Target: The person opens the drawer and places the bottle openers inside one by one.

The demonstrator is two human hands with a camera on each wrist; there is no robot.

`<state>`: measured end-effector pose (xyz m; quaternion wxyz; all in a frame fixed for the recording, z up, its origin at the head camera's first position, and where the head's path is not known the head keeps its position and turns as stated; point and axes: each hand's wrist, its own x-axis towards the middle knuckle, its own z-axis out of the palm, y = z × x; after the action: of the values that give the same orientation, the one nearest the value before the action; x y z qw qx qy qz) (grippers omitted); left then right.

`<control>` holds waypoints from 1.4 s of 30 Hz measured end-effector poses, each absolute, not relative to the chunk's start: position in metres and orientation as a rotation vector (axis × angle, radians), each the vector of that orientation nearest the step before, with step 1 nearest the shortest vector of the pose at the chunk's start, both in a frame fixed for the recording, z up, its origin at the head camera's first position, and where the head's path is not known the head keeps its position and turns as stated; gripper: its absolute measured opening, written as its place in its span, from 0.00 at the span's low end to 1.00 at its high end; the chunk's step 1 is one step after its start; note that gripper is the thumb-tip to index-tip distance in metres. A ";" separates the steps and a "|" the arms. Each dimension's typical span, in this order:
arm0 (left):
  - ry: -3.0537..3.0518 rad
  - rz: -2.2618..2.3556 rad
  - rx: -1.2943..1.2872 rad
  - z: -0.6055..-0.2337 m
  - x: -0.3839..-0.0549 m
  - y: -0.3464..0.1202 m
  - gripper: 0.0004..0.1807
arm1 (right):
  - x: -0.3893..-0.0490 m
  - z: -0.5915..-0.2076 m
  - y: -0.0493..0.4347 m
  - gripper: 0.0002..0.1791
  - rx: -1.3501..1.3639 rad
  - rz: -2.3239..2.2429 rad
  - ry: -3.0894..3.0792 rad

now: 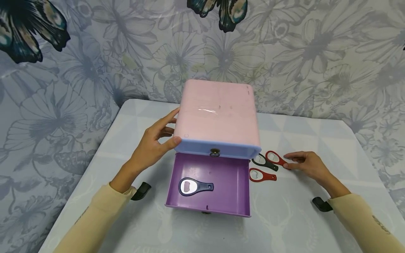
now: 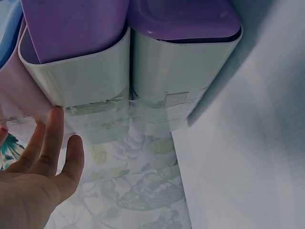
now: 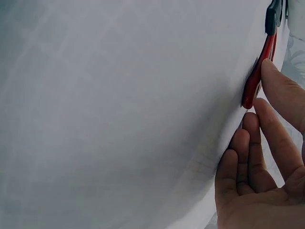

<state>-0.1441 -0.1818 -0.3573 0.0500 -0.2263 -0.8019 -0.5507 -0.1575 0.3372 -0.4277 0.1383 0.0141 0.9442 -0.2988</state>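
A small drawer unit with a pink top and a blue upper drawer front stands on the table. Below the blue front, a purple drawer is pulled out, with a dark blue bottle opener lying inside. My left hand rests against the unit's left side, thumb at the front corner, fingers spread. To the right, my right hand has thumb and index finger at the handle end of a red bottle opener. Beside that lie a black bottle opener and another red bottle opener.
In the left wrist view, a closed purple drawer sits alongside the pulled-out one, within white casings. The white table meets a wall with flower-patterned covering behind the unit. Dark wrist-camera mounts hang below both sleeves.
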 end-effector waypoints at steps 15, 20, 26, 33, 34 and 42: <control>-2.435 -1.682 -0.678 -0.360 -0.143 -0.185 0.38 | -0.153 -0.429 0.328 0.22 -0.182 -0.757 2.873; -2.431 -1.693 -0.682 -0.360 -0.143 -0.184 0.38 | -0.153 -0.433 0.330 0.19 -0.227 -0.788 2.882; -2.432 -1.687 -0.693 -0.360 -0.142 -0.184 0.38 | -0.152 -0.433 0.333 0.18 -0.299 -0.810 2.894; -2.426 -1.688 -0.702 -0.360 -0.145 -0.183 0.38 | -0.149 -0.422 0.333 0.14 -0.431 -0.855 2.924; -2.427 -1.689 -0.702 -0.359 -0.145 -0.183 0.38 | -0.148 -0.420 0.332 0.14 -0.450 -0.874 2.929; -2.442 -1.678 -0.698 -0.358 -0.146 -0.182 0.38 | -0.140 -0.400 0.320 0.13 -0.492 -0.962 2.922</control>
<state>-0.1457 -0.1817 -0.3580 0.0487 -0.2291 -0.8011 -0.5507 -0.1398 0.3202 -0.4000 0.0134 -0.1579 0.9379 -0.3087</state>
